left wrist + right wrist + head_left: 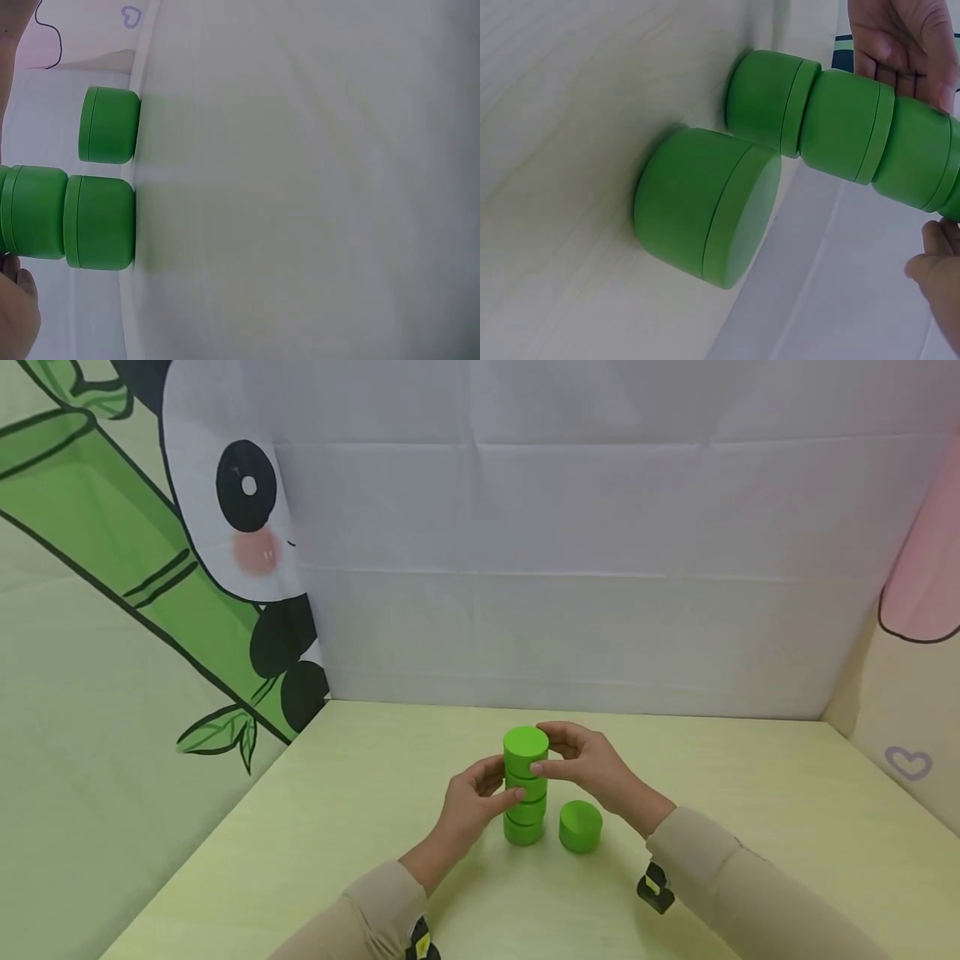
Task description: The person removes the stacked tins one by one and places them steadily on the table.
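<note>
Several round green lidded jars stand in one upright column on the table. My left hand holds the column around its middle from the left, its thumb across the near side. Higher up, my right hand grips the top jar from the right between thumb and fingers. A separate green jar rests upright on the table just right of the column's base. In the right wrist view this lone jar shows a lid seam; the top of the column is cut off at the frame's edge.
The pale yellow table backs onto a white cloth wall. A panda and bamboo print covers the left side. On the right hangs a cream cloth with a heart outline. Dark straps with small devices sit at the wrists.
</note>
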Demonstrator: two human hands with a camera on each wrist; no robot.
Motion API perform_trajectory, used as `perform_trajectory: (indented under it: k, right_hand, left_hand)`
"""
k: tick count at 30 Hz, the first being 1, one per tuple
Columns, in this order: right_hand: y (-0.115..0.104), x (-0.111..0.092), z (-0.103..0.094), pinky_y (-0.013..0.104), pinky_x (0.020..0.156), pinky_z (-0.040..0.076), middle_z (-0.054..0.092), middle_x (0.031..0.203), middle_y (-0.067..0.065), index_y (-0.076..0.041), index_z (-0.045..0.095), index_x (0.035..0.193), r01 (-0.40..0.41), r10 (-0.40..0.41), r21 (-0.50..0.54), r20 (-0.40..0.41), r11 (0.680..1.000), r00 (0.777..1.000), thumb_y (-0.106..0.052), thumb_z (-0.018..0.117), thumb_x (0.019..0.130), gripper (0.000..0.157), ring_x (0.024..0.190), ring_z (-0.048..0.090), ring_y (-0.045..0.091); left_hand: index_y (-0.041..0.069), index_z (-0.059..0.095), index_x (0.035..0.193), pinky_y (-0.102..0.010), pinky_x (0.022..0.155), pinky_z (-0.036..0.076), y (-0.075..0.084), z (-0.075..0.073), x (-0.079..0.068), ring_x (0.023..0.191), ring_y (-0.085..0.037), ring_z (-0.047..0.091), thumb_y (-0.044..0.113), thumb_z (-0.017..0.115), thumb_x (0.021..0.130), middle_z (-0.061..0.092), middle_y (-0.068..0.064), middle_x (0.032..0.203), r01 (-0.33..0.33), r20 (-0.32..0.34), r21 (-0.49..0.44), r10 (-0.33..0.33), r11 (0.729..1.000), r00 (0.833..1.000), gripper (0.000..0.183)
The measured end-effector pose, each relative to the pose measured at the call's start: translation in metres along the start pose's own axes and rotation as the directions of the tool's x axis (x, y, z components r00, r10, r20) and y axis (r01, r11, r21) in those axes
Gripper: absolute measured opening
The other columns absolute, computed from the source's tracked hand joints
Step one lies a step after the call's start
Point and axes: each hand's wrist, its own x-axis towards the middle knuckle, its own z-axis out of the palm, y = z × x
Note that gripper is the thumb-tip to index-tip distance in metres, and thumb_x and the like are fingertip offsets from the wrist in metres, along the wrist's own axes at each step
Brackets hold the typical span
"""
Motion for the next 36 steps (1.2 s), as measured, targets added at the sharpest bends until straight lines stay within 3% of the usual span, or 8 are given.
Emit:
perform_trajectory:
  k: [24, 36]
  right_hand:
    - [0.0025, 0.0029, 0.0073, 0.037, 0.094, 0.049, 0.056, 0.124, 0.011, -0.005, 0.049, 0.128, 0.001, -0.003, -0.048, -0.045, 0.999, 0.999, -0.018, 0.072, 0.081, 0.053, 0.12, 0.05, 0.029]
    - [-0.003, 0.0015, 0.0036, 0.038, 0.095, 0.049, 0.058, 0.12, 0.011, -0.004, 0.051, 0.125, 0.054, -0.061, -0.08, -0.087, 0.995, 0.994, -0.02, 0.072, 0.081, 0.051, 0.119, 0.052, 0.027]
  left_hand:
    - [0.004, 0.056, 0.124, -0.035, 0.104, 0.04, 0.0014, 0.0038, -0.0004, 0.119, -0.025, 0.053, 0.018, 0.075, 0.078, 0.058, -0.011, 0.125, -0.016, -0.027, -0.016, 0.015, 1.0, 1.0, 0.052]
    - [0.002, 0.056, 0.123, -0.033, 0.104, 0.041, 0.0005, 0.0044, 0.0018, 0.119, -0.026, 0.053, 0.014, 0.075, 0.078, 0.058, -0.012, 0.124, -0.013, -0.032, -0.028, 0.012, 1.0, 0.999, 0.05]
